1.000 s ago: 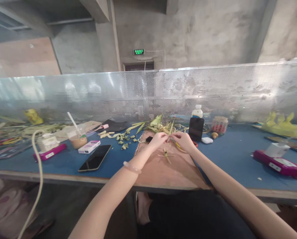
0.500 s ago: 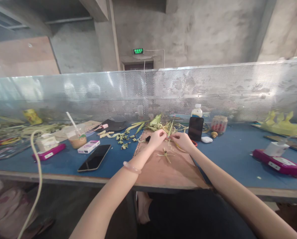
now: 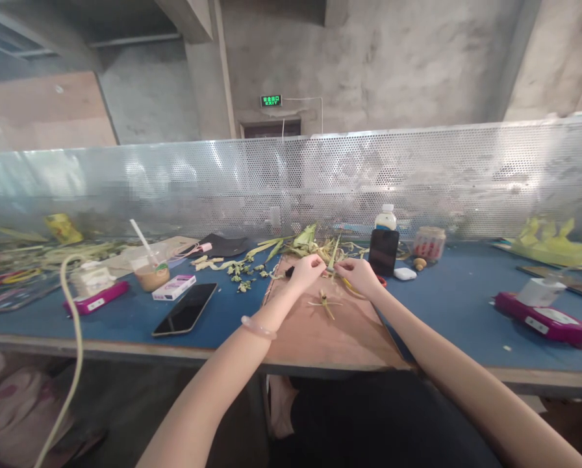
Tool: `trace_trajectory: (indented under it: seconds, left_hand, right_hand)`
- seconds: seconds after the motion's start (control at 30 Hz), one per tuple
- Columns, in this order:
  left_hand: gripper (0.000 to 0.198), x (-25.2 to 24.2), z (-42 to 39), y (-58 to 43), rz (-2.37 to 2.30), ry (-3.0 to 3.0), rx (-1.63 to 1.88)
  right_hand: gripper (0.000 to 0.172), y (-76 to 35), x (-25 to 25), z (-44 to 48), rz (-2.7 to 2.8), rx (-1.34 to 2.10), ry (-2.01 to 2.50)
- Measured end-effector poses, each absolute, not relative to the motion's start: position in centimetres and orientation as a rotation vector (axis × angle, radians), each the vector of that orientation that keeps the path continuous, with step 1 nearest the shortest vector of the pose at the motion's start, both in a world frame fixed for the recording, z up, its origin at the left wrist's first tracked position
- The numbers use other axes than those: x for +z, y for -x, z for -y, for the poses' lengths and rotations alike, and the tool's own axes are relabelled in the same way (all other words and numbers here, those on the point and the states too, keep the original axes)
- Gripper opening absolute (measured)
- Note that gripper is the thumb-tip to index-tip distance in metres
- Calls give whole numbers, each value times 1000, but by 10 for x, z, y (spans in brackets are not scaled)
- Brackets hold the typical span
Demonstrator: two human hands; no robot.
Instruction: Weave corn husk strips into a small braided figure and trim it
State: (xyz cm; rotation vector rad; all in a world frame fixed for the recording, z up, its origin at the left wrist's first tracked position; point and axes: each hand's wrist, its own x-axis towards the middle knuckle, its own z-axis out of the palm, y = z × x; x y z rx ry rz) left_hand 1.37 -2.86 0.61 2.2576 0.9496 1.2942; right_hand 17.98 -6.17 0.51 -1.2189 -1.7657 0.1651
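Above the wooden board, my left hand [image 3: 309, 273] is closed in a pinch, a bracelet on its wrist. Facing it, my right hand [image 3: 359, 274] pinches too. Between the two sets of fingertips shows a narrow green leaf strip [image 3: 330, 265]; its ends are hidden by the fingers. Nearer to me on the board [image 3: 330, 338] lies a small knotted piece of leaf strips [image 3: 325, 303] with thin ends spread out. Just behind the hands is a heap of green and pale leaves [image 3: 306, 242]. Something with a yellow and red handle [image 3: 352, 288] lies partly under my right hand.
Left on the blue table are small folded leaf pieces [image 3: 242, 273], a phone [image 3: 186, 311], a small box [image 3: 174, 287] and a drink cup [image 3: 152, 276]. Rightward stand a dark upright phone [image 3: 383, 252], a white case [image 3: 405, 274], a jar [image 3: 429, 244] and a tissue pack [image 3: 547, 315].
The fingertips have shifted very slightly, with the right ones a little farther from the left. At the far left edge, a blurred shape, perhaps another person's hand, has moved. The rest looks the same.
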Motion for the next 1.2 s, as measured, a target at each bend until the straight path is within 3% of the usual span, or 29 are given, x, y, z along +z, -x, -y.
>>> trace_trajectory:
  seconds: [1.2]
  left_hand:
    - [13, 18, 46, -18, -825, -2224, 1217]
  right_hand:
    - [18, -176, 1, 57, 1685, 40, 1239]
